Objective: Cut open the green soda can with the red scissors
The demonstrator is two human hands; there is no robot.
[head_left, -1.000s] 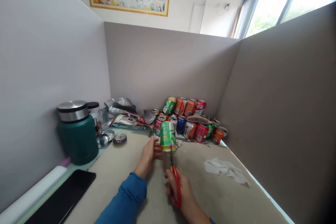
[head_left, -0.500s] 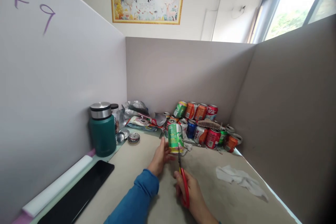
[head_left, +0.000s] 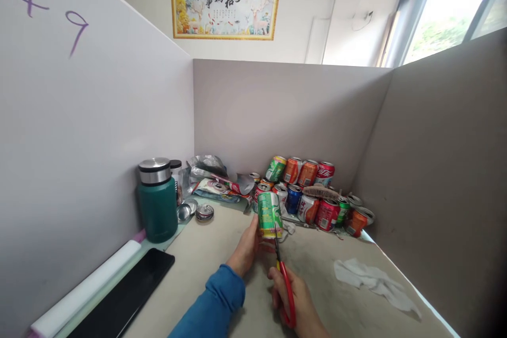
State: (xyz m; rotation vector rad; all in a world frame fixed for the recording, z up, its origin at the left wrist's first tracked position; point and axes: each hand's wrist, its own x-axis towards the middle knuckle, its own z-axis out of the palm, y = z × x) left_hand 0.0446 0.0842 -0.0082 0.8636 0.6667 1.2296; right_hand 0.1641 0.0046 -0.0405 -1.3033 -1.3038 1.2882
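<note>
A green drink can (head_left: 269, 211) with a yellow lower band is held up above the table by my left hand (head_left: 246, 247), whose fingers reach round its left side and underneath. My right hand (head_left: 295, 293) grips red-handled scissors (head_left: 288, 296). The blades point up and away from me, their tips at the lower right part of the can. Whether the metal is being cut there is too small to tell. Behind the can, several other drink cans (head_left: 309, 208) stand in stacked rows at the back.
On the left stand a teal bottle (head_left: 157, 211) and a black phone (head_left: 127, 290) beside a white roll (head_left: 87, 290). Can lids (head_left: 205, 213) and cut metal sheets (head_left: 222, 185) lie farther back. A crumpled white tissue (head_left: 376, 280) is on the right. Partition walls (head_left: 285, 111) enclose the table.
The whole view has shifted slightly, so everything appears a little lower and farther right. Both hands keep their holds on the can and the scissors, with little other visible movement.
</note>
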